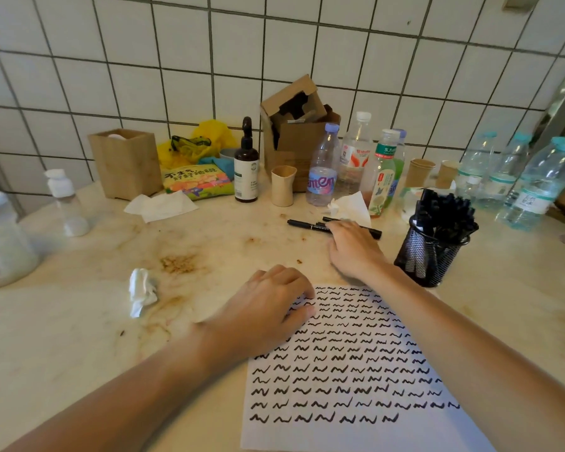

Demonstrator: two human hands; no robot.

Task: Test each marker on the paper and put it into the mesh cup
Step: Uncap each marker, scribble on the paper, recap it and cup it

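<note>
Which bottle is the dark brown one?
The dropper bottle with the black top, standing left of the cardboard box. All the other bottles are clear plastic.

white tiled wall (183, 53), dark grout; stained marble counter (79, 321).

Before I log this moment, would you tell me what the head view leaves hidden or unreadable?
- Whether the right hand actually grips the loose markers: its fingertips are hidden by the hand's own back.
- How many markers lie there: the hand covers part of them.
- The count of markers in the mesh cup: they overlap in one dark bunch.
- The paper: its upper left corner is under the left hand, its lower edge cut off by the frame.
</note>
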